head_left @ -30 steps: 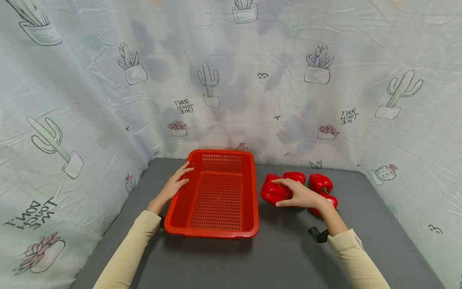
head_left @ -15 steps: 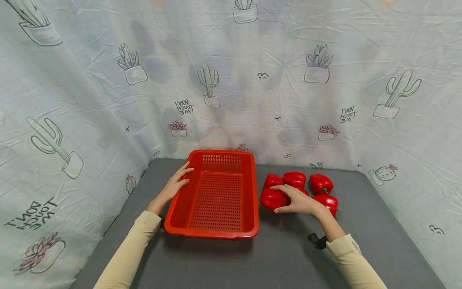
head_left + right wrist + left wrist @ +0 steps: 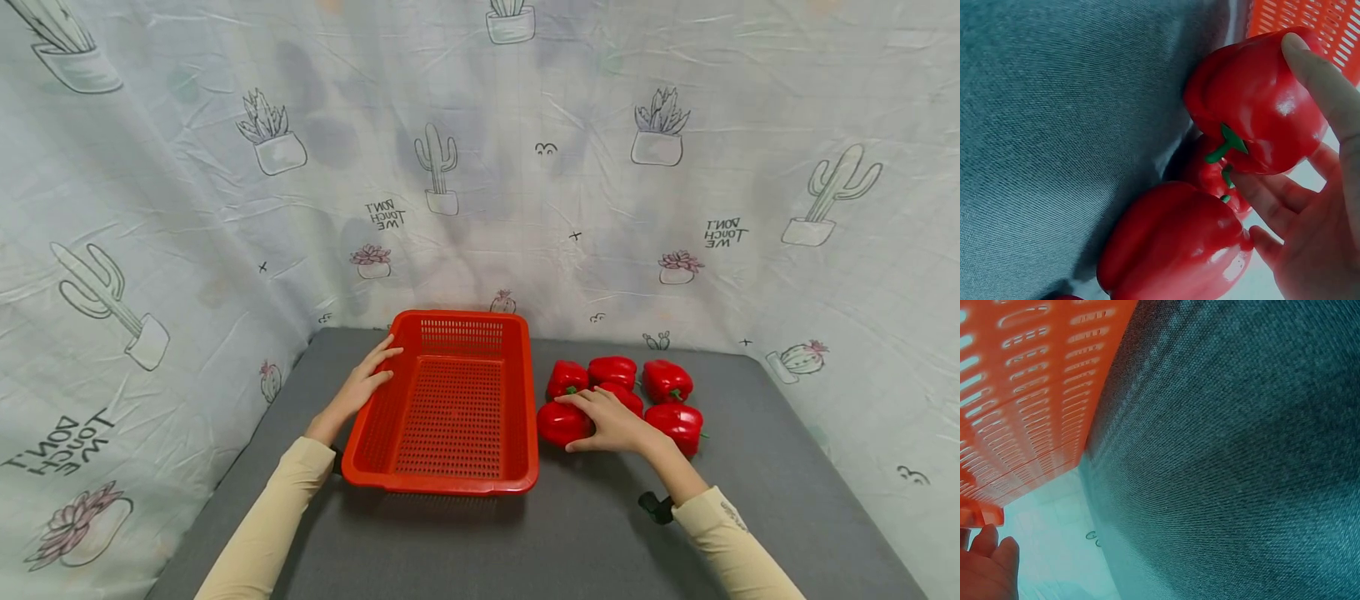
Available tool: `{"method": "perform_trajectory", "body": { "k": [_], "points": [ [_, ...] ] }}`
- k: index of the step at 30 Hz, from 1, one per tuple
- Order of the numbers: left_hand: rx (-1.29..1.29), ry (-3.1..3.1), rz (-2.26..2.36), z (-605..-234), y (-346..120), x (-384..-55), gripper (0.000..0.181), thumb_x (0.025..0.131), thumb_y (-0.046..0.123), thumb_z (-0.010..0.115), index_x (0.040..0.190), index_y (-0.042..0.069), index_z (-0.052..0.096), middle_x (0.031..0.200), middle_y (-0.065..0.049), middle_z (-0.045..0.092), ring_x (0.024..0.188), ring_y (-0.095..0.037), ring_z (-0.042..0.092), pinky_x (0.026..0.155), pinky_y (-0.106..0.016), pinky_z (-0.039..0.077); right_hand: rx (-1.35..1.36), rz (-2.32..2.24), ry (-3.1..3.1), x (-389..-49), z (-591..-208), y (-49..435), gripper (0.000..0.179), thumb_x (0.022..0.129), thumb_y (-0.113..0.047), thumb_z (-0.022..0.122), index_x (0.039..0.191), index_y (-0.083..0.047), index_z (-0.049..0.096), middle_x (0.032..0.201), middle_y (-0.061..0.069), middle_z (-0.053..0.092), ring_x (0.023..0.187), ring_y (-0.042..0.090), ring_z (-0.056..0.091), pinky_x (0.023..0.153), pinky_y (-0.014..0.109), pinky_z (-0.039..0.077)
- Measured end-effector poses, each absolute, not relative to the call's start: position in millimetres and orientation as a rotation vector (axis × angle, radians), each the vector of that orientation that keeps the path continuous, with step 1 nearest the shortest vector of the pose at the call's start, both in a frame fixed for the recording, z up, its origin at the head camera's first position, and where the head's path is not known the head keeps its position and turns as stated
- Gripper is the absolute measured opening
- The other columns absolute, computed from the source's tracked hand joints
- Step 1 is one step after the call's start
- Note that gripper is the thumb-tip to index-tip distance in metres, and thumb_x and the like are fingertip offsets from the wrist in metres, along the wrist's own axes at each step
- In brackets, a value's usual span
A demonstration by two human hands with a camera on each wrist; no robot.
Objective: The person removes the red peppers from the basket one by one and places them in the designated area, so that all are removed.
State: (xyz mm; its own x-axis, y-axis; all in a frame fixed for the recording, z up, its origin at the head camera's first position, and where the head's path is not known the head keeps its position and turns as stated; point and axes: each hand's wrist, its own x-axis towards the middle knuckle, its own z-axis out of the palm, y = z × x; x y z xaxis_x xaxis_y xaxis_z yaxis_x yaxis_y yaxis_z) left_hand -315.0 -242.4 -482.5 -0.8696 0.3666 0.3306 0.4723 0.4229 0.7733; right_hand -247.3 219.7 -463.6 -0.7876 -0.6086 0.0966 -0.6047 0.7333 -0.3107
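My left hand [image 3: 360, 390] holds the left rim of an empty red plastic basket [image 3: 457, 485], fingertips lying over the edge. The left wrist view shows those fingertips at the rim, beside the slotted basket wall [image 3: 1041, 394]. My right hand [image 3: 611, 421] grips a red bell pepper [image 3: 561, 423] close to the basket's right side. Seen from the right wrist, the thumb [image 3: 1319, 75] presses one side of this pepper [image 3: 1260, 100] and the fingers reach round the other; its green stem points away from the basket. Another bell pepper [image 3: 1175, 244] sits just below the hand there.
Several more red bell peppers lie on the grey table [image 3: 480, 550] around the right hand, among them one at the back [image 3: 612, 370], one at the far right [image 3: 667, 381] and one near the wrist [image 3: 677, 425]. A cactus-print curtain [image 3: 480, 167] hangs behind.
My right hand has shifted slightly left and nearer me with the bell pepper, toward the basket, uncovering more of the peppers behind. The left hand and basket have stayed in place.
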Motion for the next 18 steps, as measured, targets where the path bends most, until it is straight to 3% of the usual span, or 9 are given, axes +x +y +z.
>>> {"method": "perform_trajectory", "body": {
  "k": [18],
  "points": [
    [-0.721,-2.570,-1.448,-482.1,-241.3,-315.6,0.042,0.094,0.006,0.047,0.135,0.001,0.044,0.154,-0.015,0.017,0.139,-0.038,0.015,0.103,-0.062,0.020,-1.049,-0.440,2.891,-244.5,-454.2,216.3,0.073,0.071,-0.041,0.076,0.134,-0.016,0.048,0.122,0.012,0.056,0.117,0.028,0.049,0.107,0.059,0.018]
  ]
}}
